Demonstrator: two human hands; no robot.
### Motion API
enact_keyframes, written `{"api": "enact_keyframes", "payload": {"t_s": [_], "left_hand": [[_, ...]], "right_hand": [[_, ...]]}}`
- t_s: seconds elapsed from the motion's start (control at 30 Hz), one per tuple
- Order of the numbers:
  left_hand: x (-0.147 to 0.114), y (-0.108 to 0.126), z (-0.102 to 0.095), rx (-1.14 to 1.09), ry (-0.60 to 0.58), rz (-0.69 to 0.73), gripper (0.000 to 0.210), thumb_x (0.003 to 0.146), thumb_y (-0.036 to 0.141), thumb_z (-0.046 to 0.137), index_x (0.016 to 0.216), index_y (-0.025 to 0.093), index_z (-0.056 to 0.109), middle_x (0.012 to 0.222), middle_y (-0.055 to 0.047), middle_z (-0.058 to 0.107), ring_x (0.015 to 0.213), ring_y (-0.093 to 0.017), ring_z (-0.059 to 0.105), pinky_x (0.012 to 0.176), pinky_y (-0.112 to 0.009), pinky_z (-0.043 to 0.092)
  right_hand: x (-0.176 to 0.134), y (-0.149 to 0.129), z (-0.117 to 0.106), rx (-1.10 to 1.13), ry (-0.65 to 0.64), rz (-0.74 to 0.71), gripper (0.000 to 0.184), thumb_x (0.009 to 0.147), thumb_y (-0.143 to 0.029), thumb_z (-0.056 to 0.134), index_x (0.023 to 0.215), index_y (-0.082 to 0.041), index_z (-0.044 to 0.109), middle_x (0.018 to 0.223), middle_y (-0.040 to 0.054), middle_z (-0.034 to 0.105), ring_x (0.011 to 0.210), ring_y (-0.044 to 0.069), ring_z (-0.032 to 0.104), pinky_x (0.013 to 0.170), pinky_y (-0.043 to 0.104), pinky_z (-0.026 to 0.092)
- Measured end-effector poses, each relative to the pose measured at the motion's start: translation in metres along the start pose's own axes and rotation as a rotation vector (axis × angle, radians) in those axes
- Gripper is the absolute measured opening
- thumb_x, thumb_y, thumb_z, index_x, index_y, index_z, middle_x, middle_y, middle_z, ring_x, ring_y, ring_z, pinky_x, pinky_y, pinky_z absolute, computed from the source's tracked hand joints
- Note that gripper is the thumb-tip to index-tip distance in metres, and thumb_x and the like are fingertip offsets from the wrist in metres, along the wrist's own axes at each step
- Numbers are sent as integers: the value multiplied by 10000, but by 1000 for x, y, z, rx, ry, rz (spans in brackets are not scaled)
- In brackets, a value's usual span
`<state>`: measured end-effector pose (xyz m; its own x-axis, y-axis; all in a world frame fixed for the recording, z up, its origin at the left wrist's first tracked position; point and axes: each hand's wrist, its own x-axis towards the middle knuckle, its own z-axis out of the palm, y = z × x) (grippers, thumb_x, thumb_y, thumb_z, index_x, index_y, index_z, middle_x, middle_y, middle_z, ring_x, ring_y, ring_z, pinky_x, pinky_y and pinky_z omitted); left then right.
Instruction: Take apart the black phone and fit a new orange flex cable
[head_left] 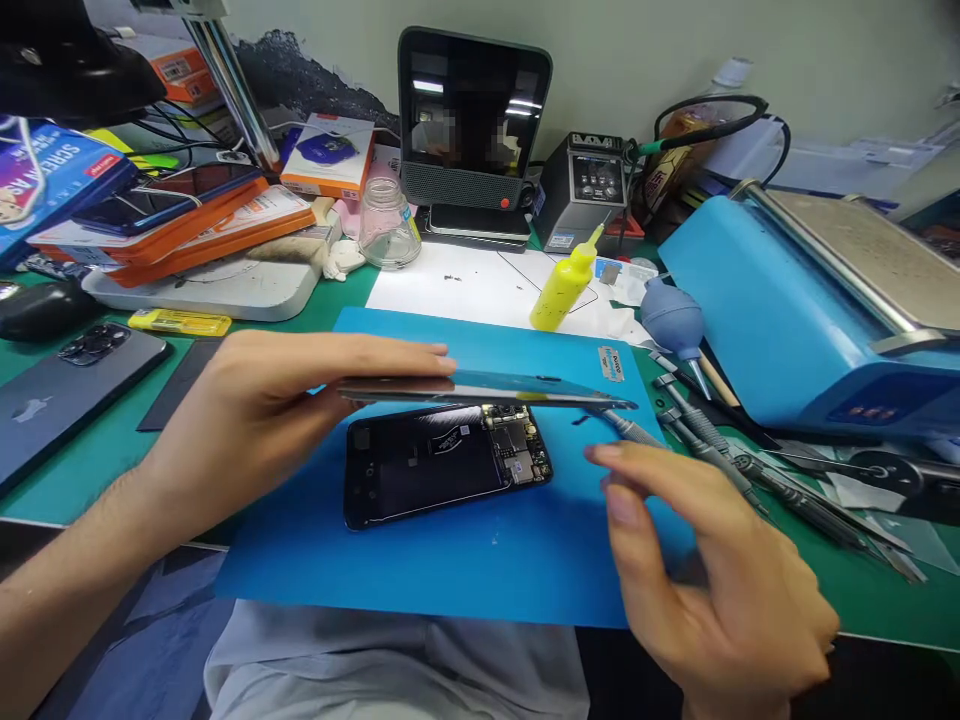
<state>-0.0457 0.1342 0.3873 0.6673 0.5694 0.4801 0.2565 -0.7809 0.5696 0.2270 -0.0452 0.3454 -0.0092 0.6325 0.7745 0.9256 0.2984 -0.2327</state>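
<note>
My left hand (255, 420) is closed around the left end of a thin, glossy phone panel (495, 388), fingers above and thumb below. The panel is seen nearly edge-on; I cannot tell whether it is a screen or a back cover. Beneath it, an opened phone (427, 470) lies on a blue mat (420, 570), its black battery and, at the right end, its circuit board exposed. My right hand (712, 560) hovers to the right of the phone, holding nothing visible, thumb and forefinger slightly apart. Behind its fingertips lies a metal-handled tool (630, 428), partly hidden.
Tweezers and drivers (750, 470) lie at right, beside a blue air blower (673, 318) and a blue machine (810, 310). A yellow bottle (562, 290), a glass jar (390, 230) and a screen device (472, 120) stand behind. Another phone (82, 385) lies left.
</note>
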Motion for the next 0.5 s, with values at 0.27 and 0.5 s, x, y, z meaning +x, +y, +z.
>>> {"api": "enact_keyframes", "payload": {"t_s": [0.27, 0.5], "left_hand": [[-13, -11, 6, 4, -73, 86, 654, 1020, -129, 496, 1372, 307, 833, 1470, 118, 830, 1373, -47, 777, 1233, -110, 503], [-14, -11, 8, 80, -70, 119, 573, 1082, -42, 544, 1407, 357, 797, 1500, 111, 811, 1317, -79, 806, 1147, -118, 552]], "right_hand": [[6, -4, -1, 40, -123, -323, 322, 955, 112, 691, 1237, -11, 786, 1317, 218, 848, 1185, 274, 827, 921, 402, 671], [3, -2, 1, 40, -137, -261, 339, 966, 67, 690, 1264, -56, 795, 1294, 165, 863, 1166, 246, 845, 957, 381, 698]]}}
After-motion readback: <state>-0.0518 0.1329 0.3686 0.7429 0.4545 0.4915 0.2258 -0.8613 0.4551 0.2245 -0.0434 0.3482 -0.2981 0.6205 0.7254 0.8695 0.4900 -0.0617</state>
